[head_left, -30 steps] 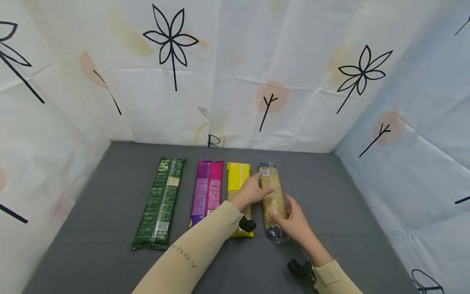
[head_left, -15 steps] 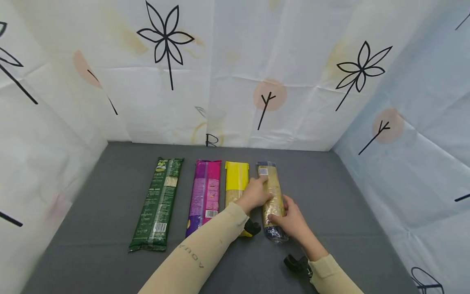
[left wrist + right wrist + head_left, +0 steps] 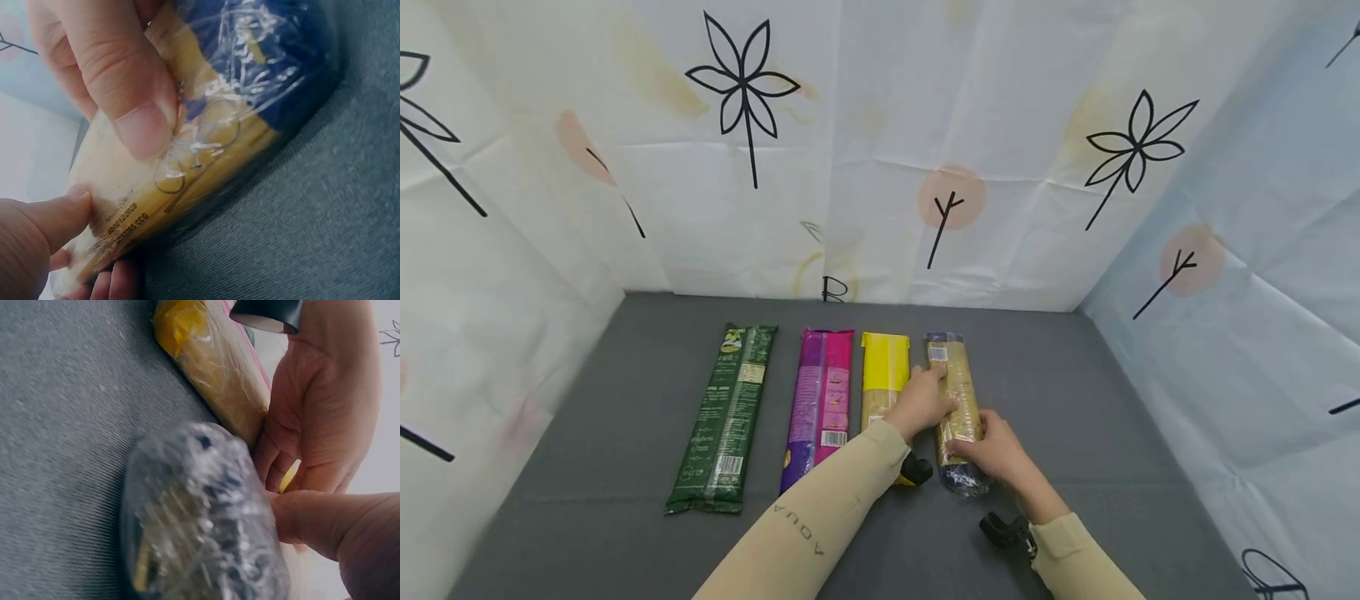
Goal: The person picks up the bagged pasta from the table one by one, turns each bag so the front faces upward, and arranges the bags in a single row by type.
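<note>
A clear pack of spaghetti (image 3: 956, 383) with dark blue ends lies at the right of the row in the head view. My left hand (image 3: 922, 402) grips its left side, index finger reaching up towards the white barcode label. My right hand (image 3: 997, 450) holds the lower part, thumb on top and fingers along the right side. Up close in the left wrist view, the right thumb (image 3: 147, 128) presses the film beside the blue end (image 3: 275, 56), while the left thumb (image 3: 59, 219) rests farther along. The pack's crinkled near end (image 3: 200, 512) fills the right wrist view.
To the left lie a yellow pack (image 3: 886, 362), partly behind the left hand, a purple-pink pack (image 3: 822, 392) and a long green pack (image 3: 724, 417). They rest on a grey cloth-covered table (image 3: 587, 467). White patterned curtains (image 3: 880, 125) enclose the back and sides.
Both hands have closed in on the spaghetti pack: the left hand has moved slightly right onto it, and the right hand's fingers have drawn in to its side.
</note>
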`<state>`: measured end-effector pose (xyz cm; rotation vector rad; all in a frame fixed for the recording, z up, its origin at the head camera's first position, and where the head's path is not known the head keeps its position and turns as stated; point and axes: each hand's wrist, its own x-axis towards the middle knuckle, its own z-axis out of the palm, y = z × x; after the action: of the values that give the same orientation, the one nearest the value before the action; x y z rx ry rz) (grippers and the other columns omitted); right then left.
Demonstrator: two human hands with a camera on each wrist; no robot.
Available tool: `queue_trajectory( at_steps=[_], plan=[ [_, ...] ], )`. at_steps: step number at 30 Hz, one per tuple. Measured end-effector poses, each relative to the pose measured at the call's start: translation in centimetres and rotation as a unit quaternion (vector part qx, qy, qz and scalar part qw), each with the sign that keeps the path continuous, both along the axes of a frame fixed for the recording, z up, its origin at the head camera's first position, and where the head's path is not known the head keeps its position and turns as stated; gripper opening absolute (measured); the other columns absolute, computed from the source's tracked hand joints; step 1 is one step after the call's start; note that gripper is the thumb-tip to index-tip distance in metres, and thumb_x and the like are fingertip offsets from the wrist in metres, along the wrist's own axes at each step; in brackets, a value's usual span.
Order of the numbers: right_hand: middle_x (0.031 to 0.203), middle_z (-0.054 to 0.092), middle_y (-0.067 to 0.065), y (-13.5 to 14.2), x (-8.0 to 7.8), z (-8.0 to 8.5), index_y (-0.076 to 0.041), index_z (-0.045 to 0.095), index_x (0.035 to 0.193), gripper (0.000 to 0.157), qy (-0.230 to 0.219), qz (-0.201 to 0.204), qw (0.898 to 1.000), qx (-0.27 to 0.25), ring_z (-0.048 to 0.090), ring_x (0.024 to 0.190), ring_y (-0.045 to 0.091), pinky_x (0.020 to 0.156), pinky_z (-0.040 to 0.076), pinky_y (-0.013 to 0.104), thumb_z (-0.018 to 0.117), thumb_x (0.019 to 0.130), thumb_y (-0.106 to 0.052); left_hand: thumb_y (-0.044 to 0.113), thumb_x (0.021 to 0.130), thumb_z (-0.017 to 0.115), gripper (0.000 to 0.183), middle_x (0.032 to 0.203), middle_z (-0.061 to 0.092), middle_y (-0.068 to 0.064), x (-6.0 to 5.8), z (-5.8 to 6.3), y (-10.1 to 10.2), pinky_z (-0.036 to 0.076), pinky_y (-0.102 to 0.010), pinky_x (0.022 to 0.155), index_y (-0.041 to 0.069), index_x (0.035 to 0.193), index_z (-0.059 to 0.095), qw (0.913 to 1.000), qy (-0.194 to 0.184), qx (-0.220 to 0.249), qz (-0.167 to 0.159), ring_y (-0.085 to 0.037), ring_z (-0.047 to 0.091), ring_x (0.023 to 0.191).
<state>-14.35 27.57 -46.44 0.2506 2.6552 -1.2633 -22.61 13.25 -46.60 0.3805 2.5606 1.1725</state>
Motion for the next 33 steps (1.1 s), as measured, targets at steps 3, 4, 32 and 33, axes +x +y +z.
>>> queue_trajectory(
  at_steps=[3, 4, 32, 33],
  plan=[
    [0.105, 0.057, 0.022, 0.0, -0.1, 0.2, 0.010, 0.041, 0.131, 0.072, -0.004, 0.003, 1.000, -0.001, 0.062, 0.079, 0.024, 0.065, 0.053, 0.038, 0.080, 0.080, -0.022, 0.029, 0.089, 0.072, 0.066, 0.133, 0.041, -0.022, 0.0, 0.1, 0.0, 0.051, -0.035, 0.080, 0.011, 0.146, 0.044, 1.0000, 0.002, 0.000, -0.004, -0.024, 0.055, 0.098],
    [0.105, 0.055, 0.022, -0.1, -0.1, 0.3, 0.009, 0.041, 0.131, 0.072, -0.006, 0.003, 1.000, -0.001, 0.061, 0.080, 0.025, 0.064, 0.053, 0.037, 0.080, 0.079, -0.022, 0.029, 0.089, 0.072, 0.066, 0.134, 0.041, -0.022, 0.0, 0.1, -0.1, 0.051, -0.035, 0.081, 0.010, 0.145, 0.045, 1.0000, 0.003, 0.002, -0.003, -0.025, 0.055, 0.098],
    [0.123, 0.045, 0.019, -2.5, 0.9, 1.1, -0.004, 0.037, 0.139, 0.064, 0.069, 0.042, 0.996, 0.042, 0.056, 0.098, 0.029, 0.072, 0.053, 0.042, 0.066, 0.083, -0.004, 0.031, 0.093, 0.064, 0.067, 0.136, 0.047, -0.022, -0.5, 1.3, -2.3, 0.054, -0.038, 0.079, -0.002, 0.145, 0.037, 0.9810, -0.111, 0.158, -0.017, -0.028, 0.060, 0.101],
    [0.122, 0.045, 0.018, -2.6, 1.1, 1.2, -0.003, 0.038, 0.139, 0.063, 0.082, 0.050, 0.993, 0.069, 0.054, 0.101, 0.030, 0.075, 0.052, 0.044, 0.066, 0.083, -0.003, 0.032, 0.093, 0.064, 0.068, 0.135, 0.048, -0.022, -0.5, 1.4, -2.4, 0.055, -0.038, 0.076, -0.002, 0.145, 0.037, 0.9763, -0.130, 0.173, -0.012, -0.028, 0.062, 0.097]
  ],
)
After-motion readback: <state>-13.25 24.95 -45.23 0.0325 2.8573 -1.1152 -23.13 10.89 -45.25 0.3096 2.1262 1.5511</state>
